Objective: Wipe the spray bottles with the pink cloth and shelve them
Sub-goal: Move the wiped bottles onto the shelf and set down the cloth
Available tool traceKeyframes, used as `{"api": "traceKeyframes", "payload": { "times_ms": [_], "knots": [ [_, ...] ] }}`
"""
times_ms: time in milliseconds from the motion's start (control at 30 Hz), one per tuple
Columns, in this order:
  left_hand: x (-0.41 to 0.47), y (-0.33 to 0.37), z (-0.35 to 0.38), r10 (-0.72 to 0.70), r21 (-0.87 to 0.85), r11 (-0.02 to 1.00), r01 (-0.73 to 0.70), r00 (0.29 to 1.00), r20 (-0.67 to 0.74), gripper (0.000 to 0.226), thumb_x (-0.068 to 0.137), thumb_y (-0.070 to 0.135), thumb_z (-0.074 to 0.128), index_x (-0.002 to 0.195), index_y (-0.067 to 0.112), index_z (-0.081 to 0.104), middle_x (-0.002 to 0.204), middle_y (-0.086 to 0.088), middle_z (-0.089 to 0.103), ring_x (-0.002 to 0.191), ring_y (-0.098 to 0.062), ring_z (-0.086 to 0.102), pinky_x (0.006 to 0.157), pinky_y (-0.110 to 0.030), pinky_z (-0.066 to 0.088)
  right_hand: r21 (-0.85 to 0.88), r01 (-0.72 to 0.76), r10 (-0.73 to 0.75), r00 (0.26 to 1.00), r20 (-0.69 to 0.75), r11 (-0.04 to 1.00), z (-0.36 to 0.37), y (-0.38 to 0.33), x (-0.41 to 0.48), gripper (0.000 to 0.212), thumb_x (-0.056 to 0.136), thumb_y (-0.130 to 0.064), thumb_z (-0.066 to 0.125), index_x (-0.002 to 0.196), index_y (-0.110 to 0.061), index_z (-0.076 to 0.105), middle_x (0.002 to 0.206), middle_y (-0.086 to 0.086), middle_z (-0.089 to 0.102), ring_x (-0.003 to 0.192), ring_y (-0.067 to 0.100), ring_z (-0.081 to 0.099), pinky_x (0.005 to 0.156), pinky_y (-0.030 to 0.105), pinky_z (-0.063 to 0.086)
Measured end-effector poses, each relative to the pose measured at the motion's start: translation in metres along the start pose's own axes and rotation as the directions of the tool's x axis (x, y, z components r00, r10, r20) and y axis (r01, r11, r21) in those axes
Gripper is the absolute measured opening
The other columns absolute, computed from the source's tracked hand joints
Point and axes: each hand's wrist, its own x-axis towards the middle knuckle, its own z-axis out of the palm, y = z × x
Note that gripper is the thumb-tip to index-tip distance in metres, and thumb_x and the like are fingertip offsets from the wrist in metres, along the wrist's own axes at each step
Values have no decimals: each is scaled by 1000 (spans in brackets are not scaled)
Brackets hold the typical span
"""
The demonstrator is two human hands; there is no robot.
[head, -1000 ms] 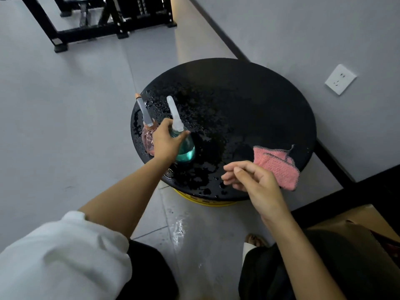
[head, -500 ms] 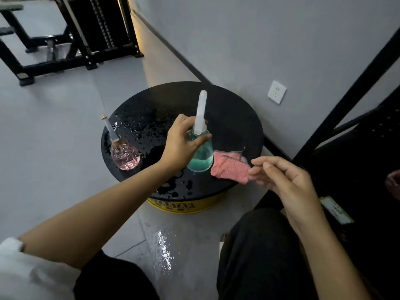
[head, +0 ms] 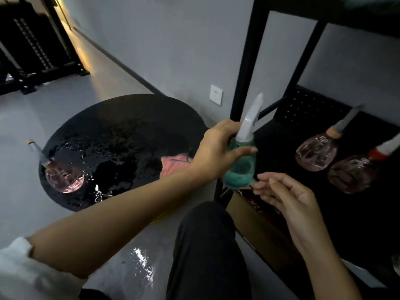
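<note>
Grey walls and a grey floor frame our corner, where a round black tabletop (head: 121, 126), beaded with water, sits beside a black metal shelf unit (head: 249, 61). We hold the teal spray bottle (head: 239, 167) in our left hand (head: 216, 152), fingers curled round its neck and thumb stretched across the front, the white nozzle tilting up and away from the knuckles. The bottle hangs in the air at the shelf's front post, clear of the tabletop. Our right hand (head: 287, 198) hovers just below and right of the bottle's base, fingers loosely spread and gripping nothing; whether the fingertips touch the glass we cannot tell. Behind the left wrist, the pink cloth (head: 173, 164) lies on the tabletop's near edge, partly hidden by our forearm. Far from both hands, at the tabletop's opposite rim, 1 pink spray bottle (head: 65, 178) stands among the droplets. Beyond our right fingertips, 2 more bottles sit on the dark shelf: a pink one (head: 316, 153) and a darker red-collared one (head: 352, 174).
</note>
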Motion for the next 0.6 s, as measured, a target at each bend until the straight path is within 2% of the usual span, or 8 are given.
{"api": "traceKeyframes", "payload": {
  "times_ms": [167,233,333,367,467,600],
  "knots": [
    [20,21,56,-17,-107,994,26,997,76,36,74,16,80,106,6,66,97,-1,60,90,-12,58,79,-9,42,7,-23,23,998,-66,1000,-36,3,-11,24,98,-8,45,97,-7,69,82,8,73,81,17,69,76,22,54],
    [28,25,76,-12,-117,993,24,995,103,37,75,16,79,108,6,66,102,-5,63,96,-15,59,82,-10,42,-6,-24,23,996,-86,1000,-47,3,-13,24,98,-9,45,97,-9,69,85,7,74,83,17,70,79,26,54],
    [38,29,102,-20,-127,991,35,993,119,39,75,16,79,110,5,64,103,-11,65,97,-20,61,85,-22,45,-2,-31,31,993,-115,1000,-60,5,-15,24,98,-8,45,97,-9,69,86,7,74,83,16,70,81,28,52],
    [41,30,109,-19,-121,992,34,993,120,39,75,15,79,110,4,65,102,-11,64,95,-20,60,83,-21,44,-1,-34,33,992,-120,999,-64,6,-16,24,98,-8,45,97,-9,69,86,7,74,83,16,70,81,28,52],
    [44,29,127,10,-91,996,2,991,131,39,74,14,80,109,2,65,94,-4,59,86,-13,55,74,-3,36,11,-39,40,991,-128,999,-71,10,-17,24,98,-7,45,97,-7,69,85,7,74,82,16,69,78,24,53],
    [48,26,143,22,-86,996,-10,989,147,39,74,13,79,108,1,65,91,0,53,81,-8,50,70,3,31,2,-35,35,991,-130,999,-78,13,-17,24,97,-8,45,96,-8,69,85,7,74,81,15,69,77,23,53]
  ]
}}
